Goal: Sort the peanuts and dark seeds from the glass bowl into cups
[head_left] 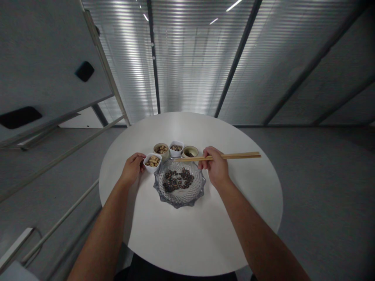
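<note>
In my right hand (216,166) is a pair of wooden chopsticks (241,155), lying nearly level with the tips pointing left, over the far rim of a glass bowl (193,197). The fingers are closed around them, and nothing shows between the tips. Dark, shiny seeds (178,179) lie scattered in the glass bowl, which has a scalloped edge. My left hand (132,168) has its curled fingers against the left side of a small white bowl (152,169) of peanuts (152,161). That bowl stands beside the glass bowl's upper left edge.
Behind the glass bowl stand a tan bowl (165,155) with nuts, a white bowl (176,153) with striped seeds and another tan bowl (194,149) with something dark inside. All rest on a round white table (181,242). A whiteboard on a frame (52,50) is at left.
</note>
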Demonstrator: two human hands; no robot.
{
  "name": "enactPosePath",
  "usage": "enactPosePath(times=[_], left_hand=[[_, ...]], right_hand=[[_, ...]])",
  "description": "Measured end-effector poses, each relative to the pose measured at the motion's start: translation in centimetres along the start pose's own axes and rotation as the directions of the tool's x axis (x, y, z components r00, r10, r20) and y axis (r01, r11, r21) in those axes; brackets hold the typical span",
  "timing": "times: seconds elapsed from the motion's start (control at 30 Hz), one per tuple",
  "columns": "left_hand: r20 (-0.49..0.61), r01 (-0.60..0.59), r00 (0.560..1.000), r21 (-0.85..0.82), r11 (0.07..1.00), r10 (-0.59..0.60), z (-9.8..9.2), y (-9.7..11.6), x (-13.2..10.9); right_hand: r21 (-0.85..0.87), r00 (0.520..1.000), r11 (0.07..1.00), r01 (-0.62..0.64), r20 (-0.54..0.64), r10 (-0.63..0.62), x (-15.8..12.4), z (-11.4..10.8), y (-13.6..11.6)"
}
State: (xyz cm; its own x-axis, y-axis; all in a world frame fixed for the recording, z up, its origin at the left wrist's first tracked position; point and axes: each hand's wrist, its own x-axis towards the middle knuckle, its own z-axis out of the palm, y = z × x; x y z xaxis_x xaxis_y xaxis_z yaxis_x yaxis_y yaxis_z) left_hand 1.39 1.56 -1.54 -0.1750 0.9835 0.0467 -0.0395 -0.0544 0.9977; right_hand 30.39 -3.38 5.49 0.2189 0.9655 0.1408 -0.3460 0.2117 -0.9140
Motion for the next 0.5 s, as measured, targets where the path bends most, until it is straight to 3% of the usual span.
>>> enactPosePath(times=[0.23, 0.5], left_hand=[[-0.006, 0.014, 1.0, -0.013, 1.0, -0.014, 0.2, 0.1, 0.0], [0.013, 0.012, 1.0, 0.029, 1.0, -0.012, 0.4, 0.3, -0.1]], right_hand=[[-0.137, 0.957, 0.986, -0.095, 0.258, 0.129, -1.3, 0.7, -0.2], [-0.221, 0.927, 0.974, -0.053, 0.353, 0.131, -1.8, 1.0, 0.5]])
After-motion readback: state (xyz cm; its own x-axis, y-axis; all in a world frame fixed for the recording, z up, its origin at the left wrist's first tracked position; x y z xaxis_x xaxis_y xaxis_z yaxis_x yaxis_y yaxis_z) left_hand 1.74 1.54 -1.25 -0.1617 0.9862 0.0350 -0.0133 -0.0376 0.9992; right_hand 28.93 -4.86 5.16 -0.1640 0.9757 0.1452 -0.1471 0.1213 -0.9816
